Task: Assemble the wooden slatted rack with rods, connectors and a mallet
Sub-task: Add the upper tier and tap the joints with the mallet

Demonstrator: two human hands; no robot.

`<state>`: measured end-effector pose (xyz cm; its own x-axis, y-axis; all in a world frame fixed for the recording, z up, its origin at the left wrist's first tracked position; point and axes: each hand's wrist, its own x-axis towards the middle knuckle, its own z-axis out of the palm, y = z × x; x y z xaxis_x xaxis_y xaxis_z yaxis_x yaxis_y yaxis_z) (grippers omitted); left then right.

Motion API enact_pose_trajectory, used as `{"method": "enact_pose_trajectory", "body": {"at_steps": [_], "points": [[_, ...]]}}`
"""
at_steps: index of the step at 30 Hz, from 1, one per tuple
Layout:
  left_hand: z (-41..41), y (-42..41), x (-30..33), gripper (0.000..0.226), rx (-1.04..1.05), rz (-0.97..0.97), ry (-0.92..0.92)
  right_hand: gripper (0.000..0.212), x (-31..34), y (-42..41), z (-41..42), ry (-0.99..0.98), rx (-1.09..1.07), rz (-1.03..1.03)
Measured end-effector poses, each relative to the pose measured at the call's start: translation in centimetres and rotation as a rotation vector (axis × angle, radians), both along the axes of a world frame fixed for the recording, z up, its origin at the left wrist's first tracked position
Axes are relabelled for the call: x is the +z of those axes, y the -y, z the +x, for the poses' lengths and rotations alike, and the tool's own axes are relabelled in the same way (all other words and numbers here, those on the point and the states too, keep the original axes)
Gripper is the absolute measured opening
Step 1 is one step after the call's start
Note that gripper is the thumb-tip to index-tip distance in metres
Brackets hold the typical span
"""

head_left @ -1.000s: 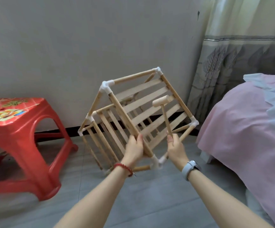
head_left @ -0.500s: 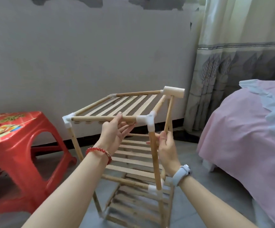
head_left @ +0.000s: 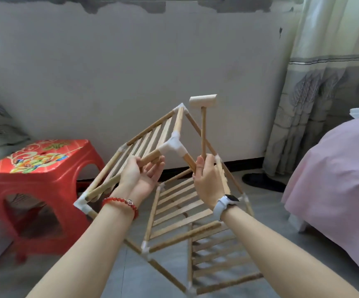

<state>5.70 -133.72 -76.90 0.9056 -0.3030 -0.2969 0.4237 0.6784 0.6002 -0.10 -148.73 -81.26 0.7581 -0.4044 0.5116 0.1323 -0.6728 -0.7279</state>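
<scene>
Left hand (head_left: 141, 175): we cup the rod left of the connector (head_left: 172, 145), fingers loosely curled under it.
Rack (head_left: 180, 203): tilted in the air, top corner pointing up at us, long axis running down to the floor.
Right hand (head_left: 206, 179): clamped on the mallet (head_left: 203, 125), just right of the connector, handle upright; this hand is nearer.

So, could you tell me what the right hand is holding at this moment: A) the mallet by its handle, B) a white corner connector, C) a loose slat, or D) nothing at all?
A: the right hand grips the lower end of the mallet handle, head up, beside the rack, whose rod the left hand holds.
</scene>
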Motion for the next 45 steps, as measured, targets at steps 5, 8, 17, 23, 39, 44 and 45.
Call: {"method": "enact_pose_trajectory", "body": {"at_steps": [5,8,17,23,39,44,45], "points": [[-0.7,-7.5,-2.5,0.031,-0.045,0.213,-0.1,0.023,-0.2,-4.7,0.9,-0.106,0.17,-0.203],[-1.3,-11.6,-4.1,0.027,-0.14,0.313,-0.183,0.026,-0.9,-7.3,1.0,-0.15,0.244,-0.28],[-5.3,-19.3,-10.2,0.04,-0.504,0.753,-0.309,0.031,-4.4,-13.5,-0.7,-0.409,0.398,-0.503],[-8.7,-19.7,-16.7,0.037,-0.717,0.898,-0.342,0.026,-9.3,-14.6,-4.6,-0.588,0.274,-0.423],[-5.4,-15.9,-20.7,0.053,-0.256,1.252,0.124,0.028,-13.8,-12.0,-7.5,-0.753,0.15,-0.301],[-3.5,-13.2,-22.0,0.078,-0.232,1.683,0.417,0.03,-7.5,-7.5,-2.2,-0.495,0.003,-0.344],[-2.9,-12.7,-22.4,0.078,-0.216,1.735,0.437,0.028,-6.7,-6.7,-1.2,-0.423,-0.031,-0.323]]}}
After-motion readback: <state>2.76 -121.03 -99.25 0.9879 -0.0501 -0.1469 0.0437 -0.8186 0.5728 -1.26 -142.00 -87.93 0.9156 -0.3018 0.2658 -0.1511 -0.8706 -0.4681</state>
